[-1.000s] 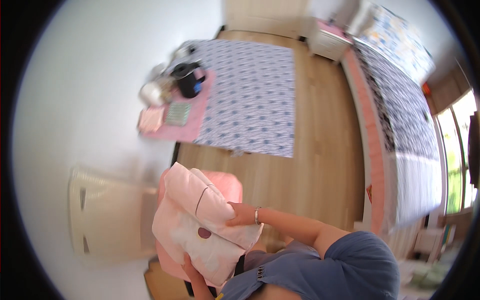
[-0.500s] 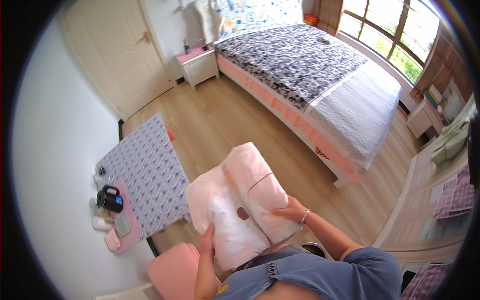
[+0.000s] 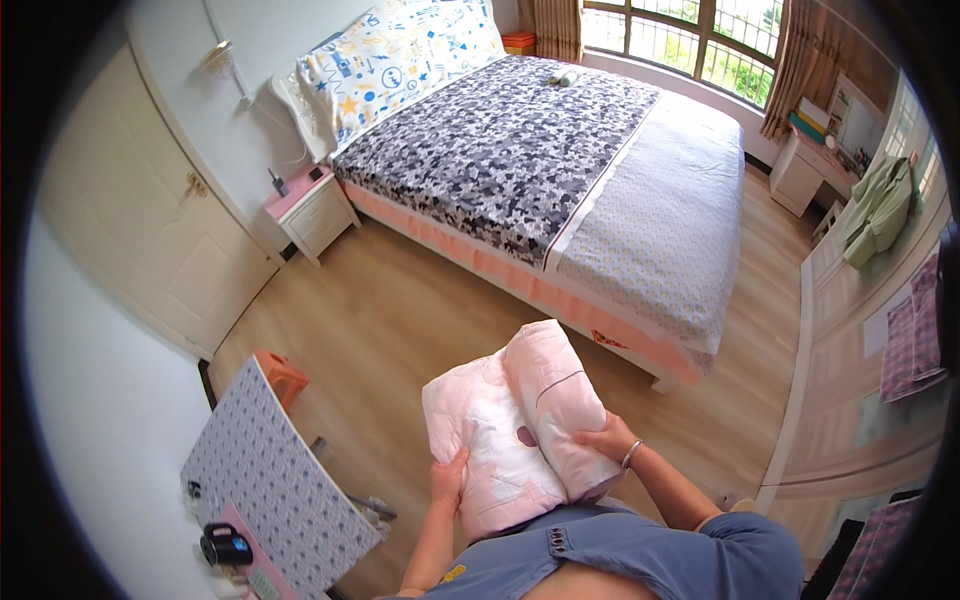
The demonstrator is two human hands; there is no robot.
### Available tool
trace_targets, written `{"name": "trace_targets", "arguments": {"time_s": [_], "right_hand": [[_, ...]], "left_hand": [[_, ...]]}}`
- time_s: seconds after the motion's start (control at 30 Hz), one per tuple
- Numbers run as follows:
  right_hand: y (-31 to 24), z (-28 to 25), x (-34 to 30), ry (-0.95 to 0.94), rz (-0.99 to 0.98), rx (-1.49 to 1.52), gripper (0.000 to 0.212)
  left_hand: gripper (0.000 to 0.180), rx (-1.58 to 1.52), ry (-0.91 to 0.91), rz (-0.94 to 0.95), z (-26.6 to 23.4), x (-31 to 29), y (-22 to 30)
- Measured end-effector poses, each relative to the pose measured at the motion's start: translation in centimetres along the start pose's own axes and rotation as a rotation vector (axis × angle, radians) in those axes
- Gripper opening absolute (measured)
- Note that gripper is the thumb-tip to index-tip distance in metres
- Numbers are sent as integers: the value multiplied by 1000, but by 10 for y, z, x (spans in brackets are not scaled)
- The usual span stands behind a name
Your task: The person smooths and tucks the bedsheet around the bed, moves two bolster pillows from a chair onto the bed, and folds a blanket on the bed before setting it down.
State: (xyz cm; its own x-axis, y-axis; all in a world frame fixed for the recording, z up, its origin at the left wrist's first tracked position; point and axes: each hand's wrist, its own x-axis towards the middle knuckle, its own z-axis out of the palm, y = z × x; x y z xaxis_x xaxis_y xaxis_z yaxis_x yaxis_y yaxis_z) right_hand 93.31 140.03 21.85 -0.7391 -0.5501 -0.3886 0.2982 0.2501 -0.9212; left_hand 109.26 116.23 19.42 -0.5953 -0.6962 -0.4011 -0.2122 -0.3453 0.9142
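Note:
A folded pink-and-white quilt (image 3: 495,440), soft and thick, is held against my front at waist height. It shows a dark oval patch and a thin dark line on its right-hand fold. My left hand (image 3: 449,478) grips its left edge, fingers partly hidden. On the right side, my right hand (image 3: 608,438), with a bracelet at the wrist, clasps the other fold. The quilt's underside is out of sight.
Ahead stands a large bed (image 3: 640,225) with a dark patterned cover. A white nightstand (image 3: 322,225) is beside it. At the left are a cloth-covered table (image 3: 285,465) with a black kettle (image 3: 226,545), and an orange stool (image 3: 282,377). Clothes (image 3: 880,215) hang at the right.
The view has turned to the right, so the bed, door and table sit further left. The pink seat at lower left has left the picture. Both hands still hold the quilt.

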Motion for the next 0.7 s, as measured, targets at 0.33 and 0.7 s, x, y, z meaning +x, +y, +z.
{"name": "trace_targets", "arguments": {"time_s": [0.33, 0.7], "right_hand": [[-77, -23, 186, 210, -24, 9, 46], [-125, -137, 337, 523, -187, 73, 40]], "left_hand": [[42, 195, -200, 43, 99, 238, 84], [33, 164, -621, 45, 304, 437, 142]]}}
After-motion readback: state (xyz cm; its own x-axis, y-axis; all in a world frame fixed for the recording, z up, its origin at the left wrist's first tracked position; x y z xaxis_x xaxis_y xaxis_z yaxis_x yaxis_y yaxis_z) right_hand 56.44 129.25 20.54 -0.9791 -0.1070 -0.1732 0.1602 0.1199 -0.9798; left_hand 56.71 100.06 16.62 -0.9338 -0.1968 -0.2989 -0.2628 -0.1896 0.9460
